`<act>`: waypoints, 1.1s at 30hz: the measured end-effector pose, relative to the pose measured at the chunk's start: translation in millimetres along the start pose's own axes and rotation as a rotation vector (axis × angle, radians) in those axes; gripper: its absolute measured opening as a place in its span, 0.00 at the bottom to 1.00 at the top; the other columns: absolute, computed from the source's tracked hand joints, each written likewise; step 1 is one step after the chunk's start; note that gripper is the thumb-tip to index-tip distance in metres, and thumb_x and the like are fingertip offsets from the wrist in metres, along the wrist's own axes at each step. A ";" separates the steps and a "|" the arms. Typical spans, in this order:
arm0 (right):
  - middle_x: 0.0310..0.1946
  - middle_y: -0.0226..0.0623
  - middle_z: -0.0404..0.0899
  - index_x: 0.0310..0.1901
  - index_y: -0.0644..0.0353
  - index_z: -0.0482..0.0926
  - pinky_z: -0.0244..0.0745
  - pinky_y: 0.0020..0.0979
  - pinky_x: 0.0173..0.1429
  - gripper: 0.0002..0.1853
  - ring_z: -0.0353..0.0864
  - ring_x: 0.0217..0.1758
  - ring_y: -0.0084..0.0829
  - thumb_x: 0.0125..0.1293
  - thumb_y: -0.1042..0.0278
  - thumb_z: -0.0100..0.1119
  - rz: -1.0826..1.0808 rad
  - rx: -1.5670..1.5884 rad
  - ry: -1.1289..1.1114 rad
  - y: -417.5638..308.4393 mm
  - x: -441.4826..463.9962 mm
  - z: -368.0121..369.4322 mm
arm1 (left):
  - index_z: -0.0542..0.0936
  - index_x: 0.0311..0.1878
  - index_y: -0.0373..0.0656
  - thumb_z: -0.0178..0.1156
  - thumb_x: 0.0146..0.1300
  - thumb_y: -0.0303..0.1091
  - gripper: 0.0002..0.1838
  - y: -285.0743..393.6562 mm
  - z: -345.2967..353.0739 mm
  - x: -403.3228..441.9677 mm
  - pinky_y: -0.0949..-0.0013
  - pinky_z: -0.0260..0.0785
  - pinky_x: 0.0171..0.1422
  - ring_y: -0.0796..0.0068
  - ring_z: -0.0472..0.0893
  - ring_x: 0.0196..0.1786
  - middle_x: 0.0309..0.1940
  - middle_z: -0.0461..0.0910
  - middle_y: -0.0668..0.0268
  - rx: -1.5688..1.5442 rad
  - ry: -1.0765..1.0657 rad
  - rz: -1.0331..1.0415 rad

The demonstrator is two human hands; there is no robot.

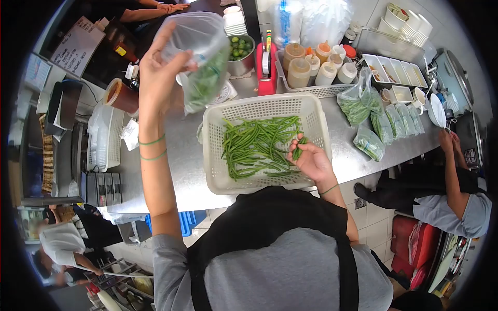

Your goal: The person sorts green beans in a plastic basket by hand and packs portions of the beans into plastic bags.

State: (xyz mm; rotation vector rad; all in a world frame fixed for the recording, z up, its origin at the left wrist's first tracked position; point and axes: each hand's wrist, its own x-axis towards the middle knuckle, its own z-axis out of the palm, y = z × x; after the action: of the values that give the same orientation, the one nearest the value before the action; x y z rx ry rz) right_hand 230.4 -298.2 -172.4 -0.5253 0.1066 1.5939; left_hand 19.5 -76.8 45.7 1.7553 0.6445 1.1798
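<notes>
My left hand (160,78) is raised to the left of the basket, its fingers closed on the upper part of a clear plastic bag (199,32). Green cut beans show through the lower part of that bag. My right hand (314,165) is at the right side of a white plastic basket (211,160), fingers curled around a small bunch of green beans (298,149). Long loose green beans (257,142) lie spread over the basket's bottom.
Several filled bags of beans (369,142) lie on the steel counter at right. Behind the basket stand a red tape dispenser (266,70), a tray of sauce bottles (299,72) and a pot of green citrus (241,49). Other people work at right (454,192) and lower left (62,243).
</notes>
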 end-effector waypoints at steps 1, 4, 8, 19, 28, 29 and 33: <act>0.36 0.33 0.71 0.45 0.55 0.70 0.69 0.35 0.50 0.13 0.71 0.41 0.28 0.59 0.81 0.49 -0.017 -0.018 -0.014 -5.0 -2.4 4.4 | 0.61 0.66 0.31 0.59 0.52 0.19 0.35 10.1 3.7 -8.9 0.77 0.75 0.36 0.80 0.80 0.34 0.61 0.67 0.56 0.001 -0.057 -0.058; 0.36 0.32 0.70 0.43 0.55 0.70 0.68 0.33 0.47 0.13 0.71 0.40 0.28 0.58 0.82 0.49 -0.090 -0.068 -0.090 -23.4 -6.6 26.4 | 0.63 0.66 0.35 0.57 0.50 0.18 0.36 15.3 7.7 -37.3 0.78 0.74 0.37 0.82 0.79 0.31 0.54 0.72 0.60 -0.044 -0.281 -0.306; 0.36 0.31 0.69 0.41 0.54 0.69 0.66 0.30 0.45 0.12 0.70 0.40 0.26 0.58 0.82 0.49 -0.196 -0.128 -0.265 -41.9 -8.7 69.4 | 0.60 0.68 0.36 0.56 0.49 0.15 0.39 -5.7 28.6 -83.0 0.78 0.75 0.35 0.83 0.80 0.30 0.66 0.64 0.60 -0.162 -0.499 -0.524; 0.44 0.41 0.71 0.47 0.61 0.69 0.64 0.34 0.58 0.13 0.70 0.53 0.38 0.59 0.79 0.51 -0.764 -1.857 -0.743 1.0 11.4 126.4 | 0.57 0.69 0.34 0.56 0.50 0.15 0.39 -44.6 51.1 -121.4 0.79 0.73 0.34 0.81 0.80 0.27 0.58 0.70 0.61 -0.230 -0.613 -0.655; 0.43 0.39 0.79 0.48 0.67 0.76 0.70 0.29 0.56 0.11 0.78 0.50 0.29 0.65 0.76 0.52 -0.821 -1.186 -0.314 -39.6 -28.4 139.0 | 0.61 0.66 0.31 0.56 0.46 0.14 0.39 1.0 27.6 -90.8 0.79 0.75 0.32 0.81 0.79 0.30 0.63 0.67 0.59 -0.269 -0.412 -0.493; 0.43 0.37 0.80 0.47 0.67 0.76 0.70 0.28 0.56 0.10 0.78 0.50 0.27 0.66 0.76 0.52 -0.819 -1.126 -0.280 -43.2 -30.1 132.3 | 0.61 0.65 0.29 0.56 0.45 0.14 0.38 13.3 19.9 -79.6 0.80 0.75 0.31 0.82 0.79 0.30 0.64 0.66 0.60 -0.268 -0.356 -0.429; 0.42 0.36 0.80 0.47 0.68 0.76 0.70 0.26 0.56 0.10 0.78 0.49 0.25 0.67 0.74 0.52 -0.724 -1.049 -0.158 -45.6 -35.1 106.0 | 0.65 0.65 0.32 0.54 0.47 0.16 0.35 37.5 -15.6 -30.1 0.80 0.72 0.35 0.86 0.77 0.26 0.52 0.77 0.63 -0.080 -0.190 -0.201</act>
State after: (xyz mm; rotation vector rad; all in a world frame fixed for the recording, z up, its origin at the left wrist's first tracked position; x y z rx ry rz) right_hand 246.2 -285.6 -53.5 -1.0776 -0.9842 0.8612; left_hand -9.2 -112.1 67.8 1.6680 0.6344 0.8786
